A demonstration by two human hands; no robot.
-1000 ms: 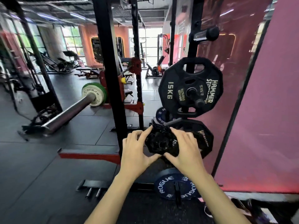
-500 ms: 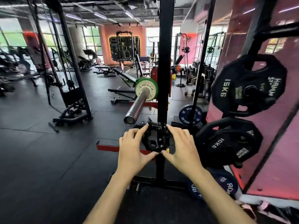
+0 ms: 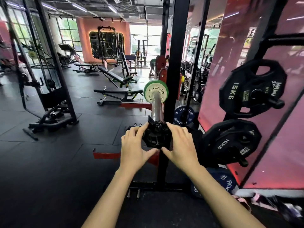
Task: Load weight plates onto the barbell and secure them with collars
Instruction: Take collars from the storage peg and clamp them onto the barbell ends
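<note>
The small black plastic barbell collar [image 3: 156, 136] is held between both hands, right at the near end of the shiny steel barbell sleeve [image 3: 156, 106]. The sleeve end goes behind the upper edge of the collar; I cannot tell if the collar is already on the sleeve or only in front of it. The left hand [image 3: 134, 148] grasps the collar from its left side, the thumb under it and the fingers curled on the upper left edge. The right hand [image 3: 180, 146] grasps it from the right side in the same way, and the two thumbs nearly meet below the collar.

Beyond the hands, further along the sleeve, sits a round white weight plate with a green rim [image 3: 156, 93], marked ROGUE. Just beside the right hand, a black steel rack upright [image 3: 172, 63] rises from the floor. To the right of the right hand, a black 15 kg plate with grip holes [image 3: 252, 88] hangs on a storage peg, and a black 10 kg plate [image 3: 231, 143] hangs below it. A blue round ROGUE plate [image 3: 184, 116] stands beyond the right hand, near the floor. Far to the left of the left hand there are black padded gym benches [image 3: 115, 92] on the dark rubber floor [image 3: 57, 162]
</note>
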